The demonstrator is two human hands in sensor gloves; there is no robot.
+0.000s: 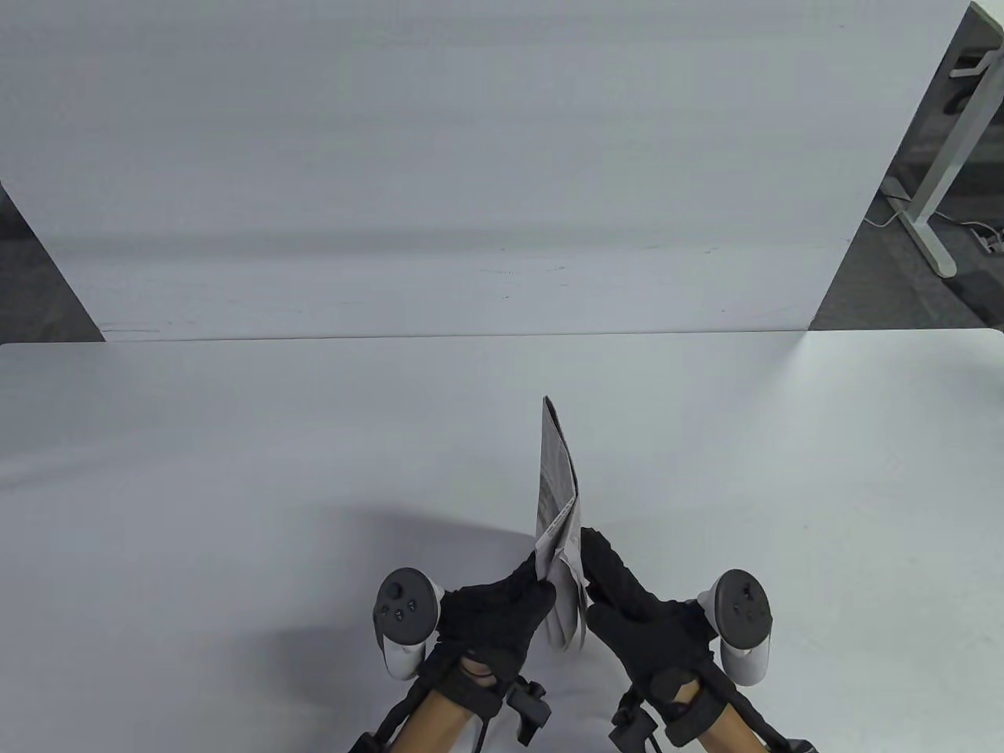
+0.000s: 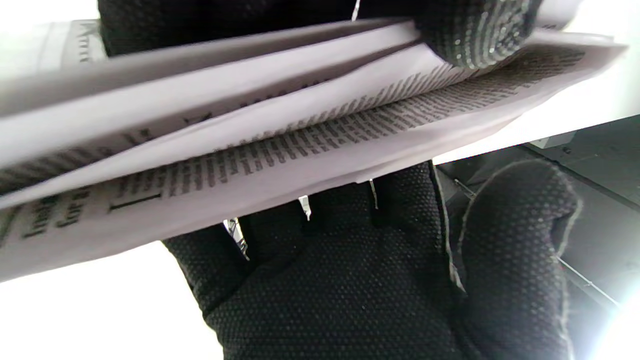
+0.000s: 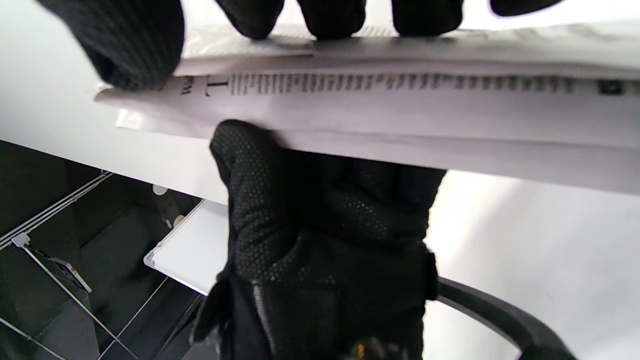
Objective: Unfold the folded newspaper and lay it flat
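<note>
The folded newspaper (image 1: 558, 486) stands on edge above the white table (image 1: 235, 486), near its front middle. My left hand (image 1: 541, 576) grips its near end from the left. My right hand (image 1: 588, 566) holds the same end from the right, fingers lying along the paper. In the left wrist view the printed layers of the newspaper (image 2: 300, 145) are slightly parted, with a fingertip (image 2: 480, 35) of my left hand pressing on top and the right hand's glove (image 2: 375, 280) below. In the right wrist view the right hand's fingers (image 3: 135, 45) clamp the newspaper's folded edge (image 3: 400, 105).
A second white tabletop (image 1: 471, 157) lies beyond the table's far edge. A white table leg (image 1: 941, 172) with cables stands on the dark floor at the far right. The front edge of the table is just under my wrists.
</note>
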